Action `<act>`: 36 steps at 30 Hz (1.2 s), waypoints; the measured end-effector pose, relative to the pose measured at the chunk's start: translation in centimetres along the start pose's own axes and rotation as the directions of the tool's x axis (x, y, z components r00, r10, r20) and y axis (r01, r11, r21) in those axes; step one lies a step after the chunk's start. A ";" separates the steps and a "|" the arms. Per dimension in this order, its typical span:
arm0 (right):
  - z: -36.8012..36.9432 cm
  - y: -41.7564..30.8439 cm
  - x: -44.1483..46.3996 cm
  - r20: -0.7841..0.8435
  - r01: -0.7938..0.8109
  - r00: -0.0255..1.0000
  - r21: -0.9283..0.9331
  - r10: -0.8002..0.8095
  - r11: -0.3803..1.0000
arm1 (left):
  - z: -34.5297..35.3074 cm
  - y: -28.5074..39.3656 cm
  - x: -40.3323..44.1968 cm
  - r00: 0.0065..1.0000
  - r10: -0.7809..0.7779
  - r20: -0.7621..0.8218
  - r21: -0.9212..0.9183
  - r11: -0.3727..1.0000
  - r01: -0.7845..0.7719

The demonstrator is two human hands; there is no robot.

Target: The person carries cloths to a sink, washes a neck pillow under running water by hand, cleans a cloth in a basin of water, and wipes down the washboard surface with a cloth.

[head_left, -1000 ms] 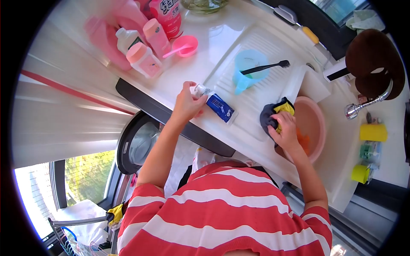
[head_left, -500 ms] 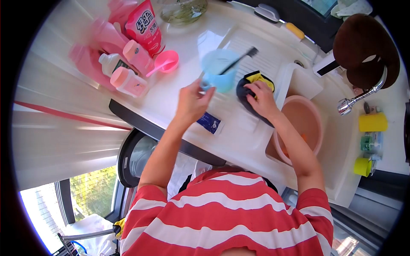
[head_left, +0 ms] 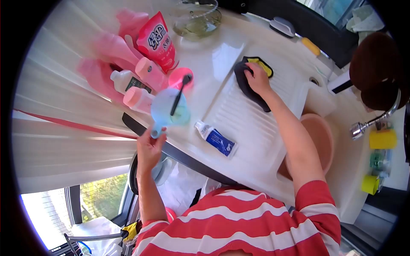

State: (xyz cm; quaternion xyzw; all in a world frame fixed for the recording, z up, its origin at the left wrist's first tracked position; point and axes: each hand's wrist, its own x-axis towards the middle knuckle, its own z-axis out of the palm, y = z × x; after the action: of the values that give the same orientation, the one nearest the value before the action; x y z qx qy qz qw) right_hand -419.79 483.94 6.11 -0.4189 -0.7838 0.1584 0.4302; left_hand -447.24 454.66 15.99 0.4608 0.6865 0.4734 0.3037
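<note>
My left hand pinches the handle of a translucent light-blue cup near the left front edge of the counter. A black brush leans in that cup, its bristle end sticking up. My right hand has its fingers curled over a dark grey fabric item with yellow parts, which rests on the ribbed washboard. What kind of item it is, I cannot make out. Between the hands lies a white and blue tube, capped end toward the upper left.
Pink bottles, a white bottle, a red pouch and a pink scoop stand at the left. A glass bowl is at the back. At the right, a pink basin sits in the sink near the faucet.
My left hand has moved the light-blue cup and brush left, away from the middle of the counter. My right hand and the fabric item have shifted slightly farther back on the washboard.
</note>
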 end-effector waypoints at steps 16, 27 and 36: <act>8.5 -2.2 9.5 0.285 0.263 0.930 -0.080 -0.231 0.961 | 3.8 -8.3 -0.3 0.960 0.057 -0.275 0.148 0.989 -0.017; 9.6 -4.6 10.9 0.427 0.455 0.800 0.027 -0.422 0.890 | 6.4 -9.6 0.2 0.833 0.346 -0.432 0.300 0.926 -0.229; 3.0 9.0 13.0 0.154 0.118 0.986 -0.416 -0.058 0.901 | 6.3 -10.0 0.3 0.824 0.427 -0.372 0.325 0.892 -0.315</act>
State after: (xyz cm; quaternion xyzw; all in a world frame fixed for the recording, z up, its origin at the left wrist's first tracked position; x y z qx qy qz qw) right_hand -421.13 500.00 5.99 -0.4543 -0.8455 -0.0069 0.2805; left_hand -445.42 455.99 4.34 0.5036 0.6867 0.5240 -0.0157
